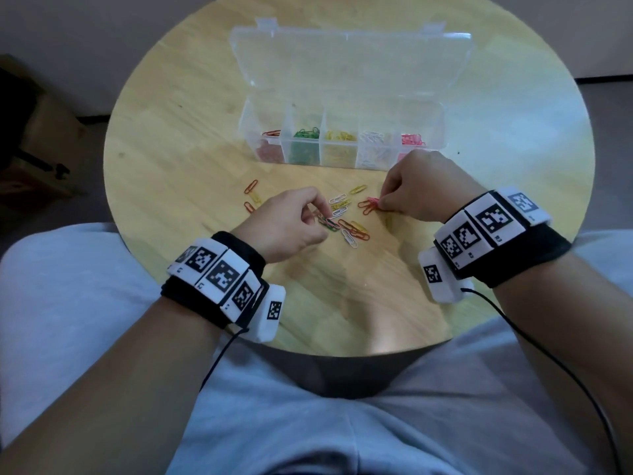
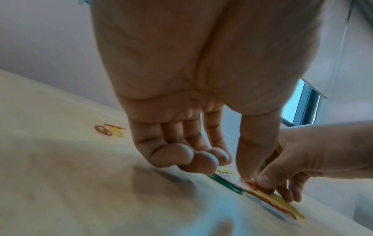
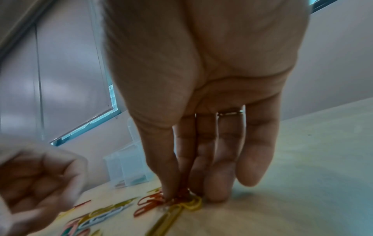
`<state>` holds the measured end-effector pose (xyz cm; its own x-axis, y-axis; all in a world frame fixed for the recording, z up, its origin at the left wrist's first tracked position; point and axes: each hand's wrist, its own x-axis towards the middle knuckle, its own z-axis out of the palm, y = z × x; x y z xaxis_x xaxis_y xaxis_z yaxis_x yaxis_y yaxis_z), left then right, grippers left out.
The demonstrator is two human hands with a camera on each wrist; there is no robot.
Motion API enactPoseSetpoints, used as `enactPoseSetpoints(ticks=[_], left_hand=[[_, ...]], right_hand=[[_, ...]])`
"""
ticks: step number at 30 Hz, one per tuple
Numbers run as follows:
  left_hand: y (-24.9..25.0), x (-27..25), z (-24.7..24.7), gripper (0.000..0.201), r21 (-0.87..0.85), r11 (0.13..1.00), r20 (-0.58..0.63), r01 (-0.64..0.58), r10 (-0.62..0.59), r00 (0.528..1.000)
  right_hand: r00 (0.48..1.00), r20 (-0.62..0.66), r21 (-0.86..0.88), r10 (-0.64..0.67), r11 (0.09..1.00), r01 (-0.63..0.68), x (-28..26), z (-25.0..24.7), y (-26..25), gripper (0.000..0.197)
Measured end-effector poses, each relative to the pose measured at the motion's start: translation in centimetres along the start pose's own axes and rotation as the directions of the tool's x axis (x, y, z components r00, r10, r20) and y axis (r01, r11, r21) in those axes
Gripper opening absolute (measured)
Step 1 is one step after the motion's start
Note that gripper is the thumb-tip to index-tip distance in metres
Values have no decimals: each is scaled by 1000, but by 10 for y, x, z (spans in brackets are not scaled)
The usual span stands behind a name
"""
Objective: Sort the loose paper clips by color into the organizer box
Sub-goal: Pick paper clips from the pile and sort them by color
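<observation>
Several loose paper clips [image 1: 346, 224] in red, yellow, white and green lie mid-table. My right hand [image 1: 381, 202] pinches a reddish clip [image 1: 371, 202] between thumb and forefinger at the pile's right edge; in the right wrist view the right hand [image 3: 177, 194] presses into red clips [image 3: 149, 201] on the wood. My left hand [image 1: 323, 216] hovers over a green clip [image 1: 328, 223], three fingers curled. In the left wrist view the left hand [image 2: 234, 167] has thumb and forefinger apart above the green clip [image 2: 226, 183], nothing between them. The clear organizer box [image 1: 245, 125] stands behind.
The box lid [image 1: 349, 63] lies open toward the far side. Its compartments hold red, green, yellow, white and pink clips from left to right. Two more clips [image 1: 251, 186] lie left of the pile on the round wooden table [image 1: 178, 138]. My knees are under the near edge.
</observation>
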<state>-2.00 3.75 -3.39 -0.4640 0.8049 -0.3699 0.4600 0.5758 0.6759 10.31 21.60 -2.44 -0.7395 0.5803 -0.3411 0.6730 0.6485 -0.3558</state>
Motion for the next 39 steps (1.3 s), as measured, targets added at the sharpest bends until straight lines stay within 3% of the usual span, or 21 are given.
enactPoseSetpoints(ticks=[9, 13, 20, 26, 31, 36, 39], left_hand=[[0, 14, -2, 12, 0, 1000, 44, -29, 29, 999], [1, 16, -2, 10, 47, 999, 43, -28, 26, 999], [0, 16, -2, 7, 79, 997, 23, 14, -16, 1000], [0, 17, -1, 15, 85, 996, 44, 38, -42, 998], [0, 13, -3, 13, 87, 996, -1, 26, -26, 1000], [-1, 9, -18, 8, -56, 998, -60, -5, 1, 998], [-1, 9, -25, 14, -208, 977, -36, -51, 44, 998]], right_hand=[[993, 107, 71, -43, 997, 35, 0, -1, 3, 15], [987, 155, 134, -49, 991, 28, -3, -6, 5, 9], [990, 140, 247, -26, 969, -10, -4, -13, 8, 8], [986, 157, 357, -52, 934, -8, -6, -14, 6, 7], [975, 188, 525, -116, 851, 0, -4, -13, 3, 24], [958, 274, 790, -83, 588, -175, -4, -19, -2, 27], [946, 322, 826, -43, 501, -259, -3, -24, -5, 29]])
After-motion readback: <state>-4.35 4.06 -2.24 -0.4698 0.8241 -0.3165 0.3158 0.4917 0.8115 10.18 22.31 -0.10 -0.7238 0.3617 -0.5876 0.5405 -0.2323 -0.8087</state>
